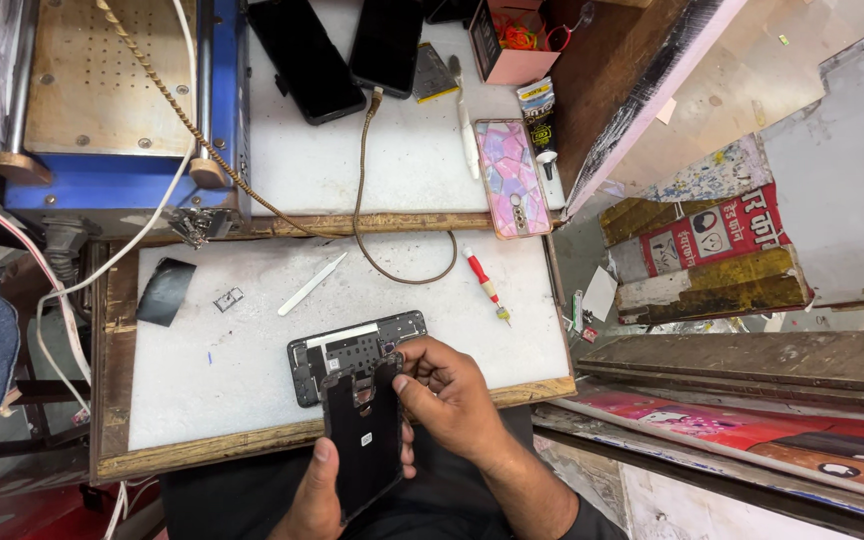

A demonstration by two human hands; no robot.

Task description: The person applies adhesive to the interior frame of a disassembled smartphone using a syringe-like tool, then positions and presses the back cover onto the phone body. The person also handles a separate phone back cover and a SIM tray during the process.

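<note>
Black rectangular phone back panel (364, 440), matte and dark with cut-outs near its upper end and a small pale mark at its middle, sits in both hands just over the near wooden edge of the white-topped work board (212, 370). Its long axis runs almost straight away from the person, leaning slightly to the right, with the cut-out end pointing towards the board.

Left hand (320, 495) cups the lower end from below, thumb laid along the panel's left edge. Right hand (449, 395) pinches the upper right corner, fingers curled in.

Just behind the panel, an opened black phone body with exposed grey innards (347, 352) lies flat on the board, its length running left to right. Farther back lie a white plastic pry stick (312, 284) and a red-handled small screwdriver (485, 284).
</note>
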